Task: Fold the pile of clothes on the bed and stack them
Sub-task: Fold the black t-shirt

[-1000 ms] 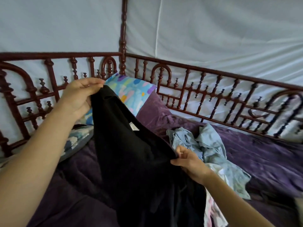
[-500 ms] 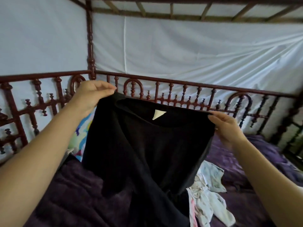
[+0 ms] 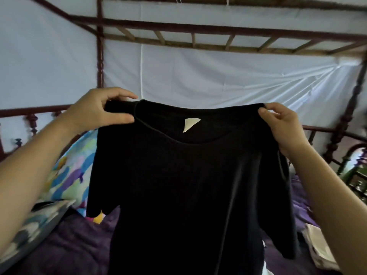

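A: Holding anything, those two hands?

B: Yes, a black T-shirt point(image 3: 188, 185). The left hand point(image 3: 95, 114) pinches one shoulder between thumb and curled fingers, and the right hand point(image 3: 282, 126) pinches the other shoulder the same way.

A: Where is the shirt?

B: Up in the air, spread wide between both hands above the bed. The neckline is on top and the body hangs straight down past the bottom edge of the view. A pale label point(image 3: 189, 124) shows inside the collar, and a short sleeve droops at either side.

A: What lies under it?

B: A purple blanket point(image 3: 75, 247). On the left a bright multicoloured pillow point(image 3: 71, 171) leans up, with a grey-and-white patterned pillow point(image 3: 35, 231) just beside it, nearer the person. At the lower right some pale clothes point(image 3: 317, 247) lie crumpled, partly hidden by the shirt's sleeve and the right forearm.

A: And behind?

B: A dark red wooden bed frame point(image 3: 198, 29) with turned rails and slats overhead, and white cloth point(image 3: 198, 76) stretched behind it.
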Tool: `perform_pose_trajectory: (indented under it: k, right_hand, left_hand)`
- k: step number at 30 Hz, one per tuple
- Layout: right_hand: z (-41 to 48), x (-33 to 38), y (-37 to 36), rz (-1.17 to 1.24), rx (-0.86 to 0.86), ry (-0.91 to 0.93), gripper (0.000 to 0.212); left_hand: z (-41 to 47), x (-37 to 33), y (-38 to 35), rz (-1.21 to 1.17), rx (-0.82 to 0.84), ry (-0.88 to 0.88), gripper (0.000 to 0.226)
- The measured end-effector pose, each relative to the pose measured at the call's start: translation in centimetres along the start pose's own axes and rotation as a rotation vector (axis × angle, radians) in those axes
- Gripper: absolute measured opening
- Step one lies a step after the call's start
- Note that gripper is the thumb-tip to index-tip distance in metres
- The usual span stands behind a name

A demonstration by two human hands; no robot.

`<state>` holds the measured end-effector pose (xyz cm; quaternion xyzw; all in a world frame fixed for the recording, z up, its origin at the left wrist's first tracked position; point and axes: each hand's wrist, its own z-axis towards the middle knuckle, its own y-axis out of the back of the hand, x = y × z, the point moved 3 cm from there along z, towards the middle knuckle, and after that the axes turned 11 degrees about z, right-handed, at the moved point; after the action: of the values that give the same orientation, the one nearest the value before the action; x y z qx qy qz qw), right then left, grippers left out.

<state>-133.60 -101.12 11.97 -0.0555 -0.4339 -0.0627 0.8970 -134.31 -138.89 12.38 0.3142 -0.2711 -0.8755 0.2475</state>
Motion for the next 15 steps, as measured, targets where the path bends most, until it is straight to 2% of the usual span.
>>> perform_pose_trajectory:
  k: [3, 6, 8, 9, 10, 12, 15]
  right_hand:
    - [-0.7, -2.2, 0.4, -0.138, 0.068, -0.039, 0.025]
    - [-3.0, -5.2, 0.7, -0.153, 0.281, -0.257, 0.016]
    - [-4.7, -8.1, 1.2, -0.068, 0.420, -0.479, 0.058]
    - [-5.5, -9.5, 1.5, -0.053, 0.476, -0.555, 0.065]
    - [-6.3, -10.6, 1.5, -0.047, 0.524, -0.622, 0.057]
    - [-7.7, -13.0, 1.5, -0.094, 0.561, -0.704, 0.020]
    - [-9.3, -16.9, 2.2, -0.322, 0.590, -0.770, 0.013]
  left_hand:
    - [-1.0, 0.5, -0.9, 0.235, 0.030, 0.012, 0.059]
    - [-2.8, 2.8, -3.1, 0.044, 0.035, 0.179, 0.061]
    - [-4.5, 4.7, -5.0, -0.158, 0.091, 0.366, 0.054]
    - [-5.3, 5.8, -6.0, -0.250, 0.146, 0.473, 0.049]
    - [-6.2, 6.9, -7.0, -0.336, 0.207, 0.579, 0.045]
    - [-7.9, 8.7, -8.9, -0.467, 0.324, 0.747, 0.033]
    - [-10.0, 10.5, -11.4, -0.514, 0.379, 0.873, 0.025]
